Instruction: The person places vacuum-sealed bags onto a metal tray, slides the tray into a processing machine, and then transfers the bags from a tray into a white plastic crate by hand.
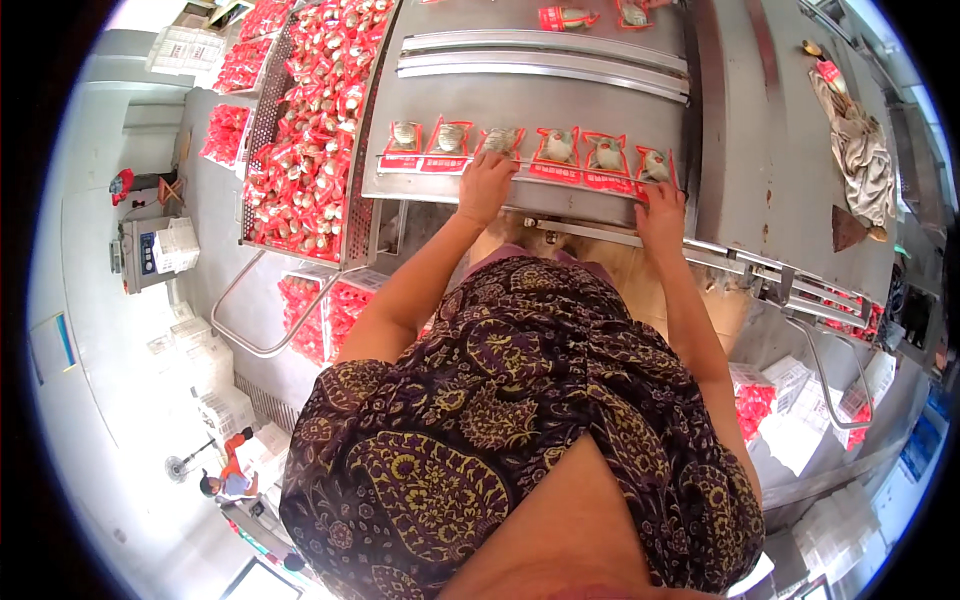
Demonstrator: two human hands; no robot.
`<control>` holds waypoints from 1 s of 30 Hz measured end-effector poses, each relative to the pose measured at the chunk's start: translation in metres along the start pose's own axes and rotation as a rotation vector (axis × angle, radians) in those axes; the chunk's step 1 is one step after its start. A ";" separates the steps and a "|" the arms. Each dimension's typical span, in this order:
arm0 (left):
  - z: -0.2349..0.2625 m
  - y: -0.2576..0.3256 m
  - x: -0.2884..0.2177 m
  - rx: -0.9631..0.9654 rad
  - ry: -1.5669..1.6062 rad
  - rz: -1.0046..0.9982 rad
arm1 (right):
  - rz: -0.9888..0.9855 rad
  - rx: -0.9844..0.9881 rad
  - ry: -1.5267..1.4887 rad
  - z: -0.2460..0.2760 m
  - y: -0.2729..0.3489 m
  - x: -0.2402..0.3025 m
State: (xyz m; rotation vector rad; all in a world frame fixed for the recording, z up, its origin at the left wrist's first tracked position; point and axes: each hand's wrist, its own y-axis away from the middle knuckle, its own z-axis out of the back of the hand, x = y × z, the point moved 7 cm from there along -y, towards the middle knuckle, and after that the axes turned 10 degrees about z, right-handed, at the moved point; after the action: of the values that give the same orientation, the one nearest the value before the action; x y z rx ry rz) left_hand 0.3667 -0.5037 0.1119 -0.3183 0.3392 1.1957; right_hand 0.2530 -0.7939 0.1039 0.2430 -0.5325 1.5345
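Note:
A row of several red-edged clear pouches (558, 148) with pale food inside lies along the near edge of a grey metal machine bed (560, 100). My left hand (487, 185) rests flat on the pouches near the middle of the row, fingers spread over their lower edges. My right hand (662, 208) presses on the last pouch (652, 165) at the right end of the row. Neither hand grips anything. Two raised metal bars (545, 60) run across the bed behind the row.
A wire cart (310, 120) heaped with red pouches stands at the left, with more in a bin below (320, 310). A crumpled cloth (862, 150) lies on the steel surface at right. Two pouches (565, 16) sit at the far edge. White crates (225, 400) and another person (228, 478) are lower left.

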 end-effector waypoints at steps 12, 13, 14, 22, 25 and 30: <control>0.045 0.020 0.042 -0.119 0.110 -0.065 | 0.014 0.061 0.133 -0.004 -0.007 0.005; 0.047 0.021 0.052 -0.123 0.117 -0.058 | 0.016 0.062 0.143 -0.005 -0.008 0.005; 0.049 0.019 0.063 -0.152 0.099 -0.038 | -0.010 0.089 0.156 -0.008 -0.008 0.003; 0.029 0.007 0.089 -0.195 0.167 -0.049 | -0.025 0.101 0.210 -0.016 -0.009 -0.003; 0.029 0.010 0.085 -0.139 0.143 -0.081 | -0.008 0.106 0.227 -0.021 -0.008 -0.009; 0.057 0.022 0.113 -0.230 0.174 -0.034 | -0.014 0.114 0.254 -0.026 -0.007 -0.020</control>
State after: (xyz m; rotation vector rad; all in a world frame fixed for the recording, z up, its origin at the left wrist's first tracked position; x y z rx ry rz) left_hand 0.3881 -0.3771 0.1153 -0.6283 0.3456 1.1779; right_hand 0.2653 -0.7992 0.0733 0.1357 -0.2424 1.5567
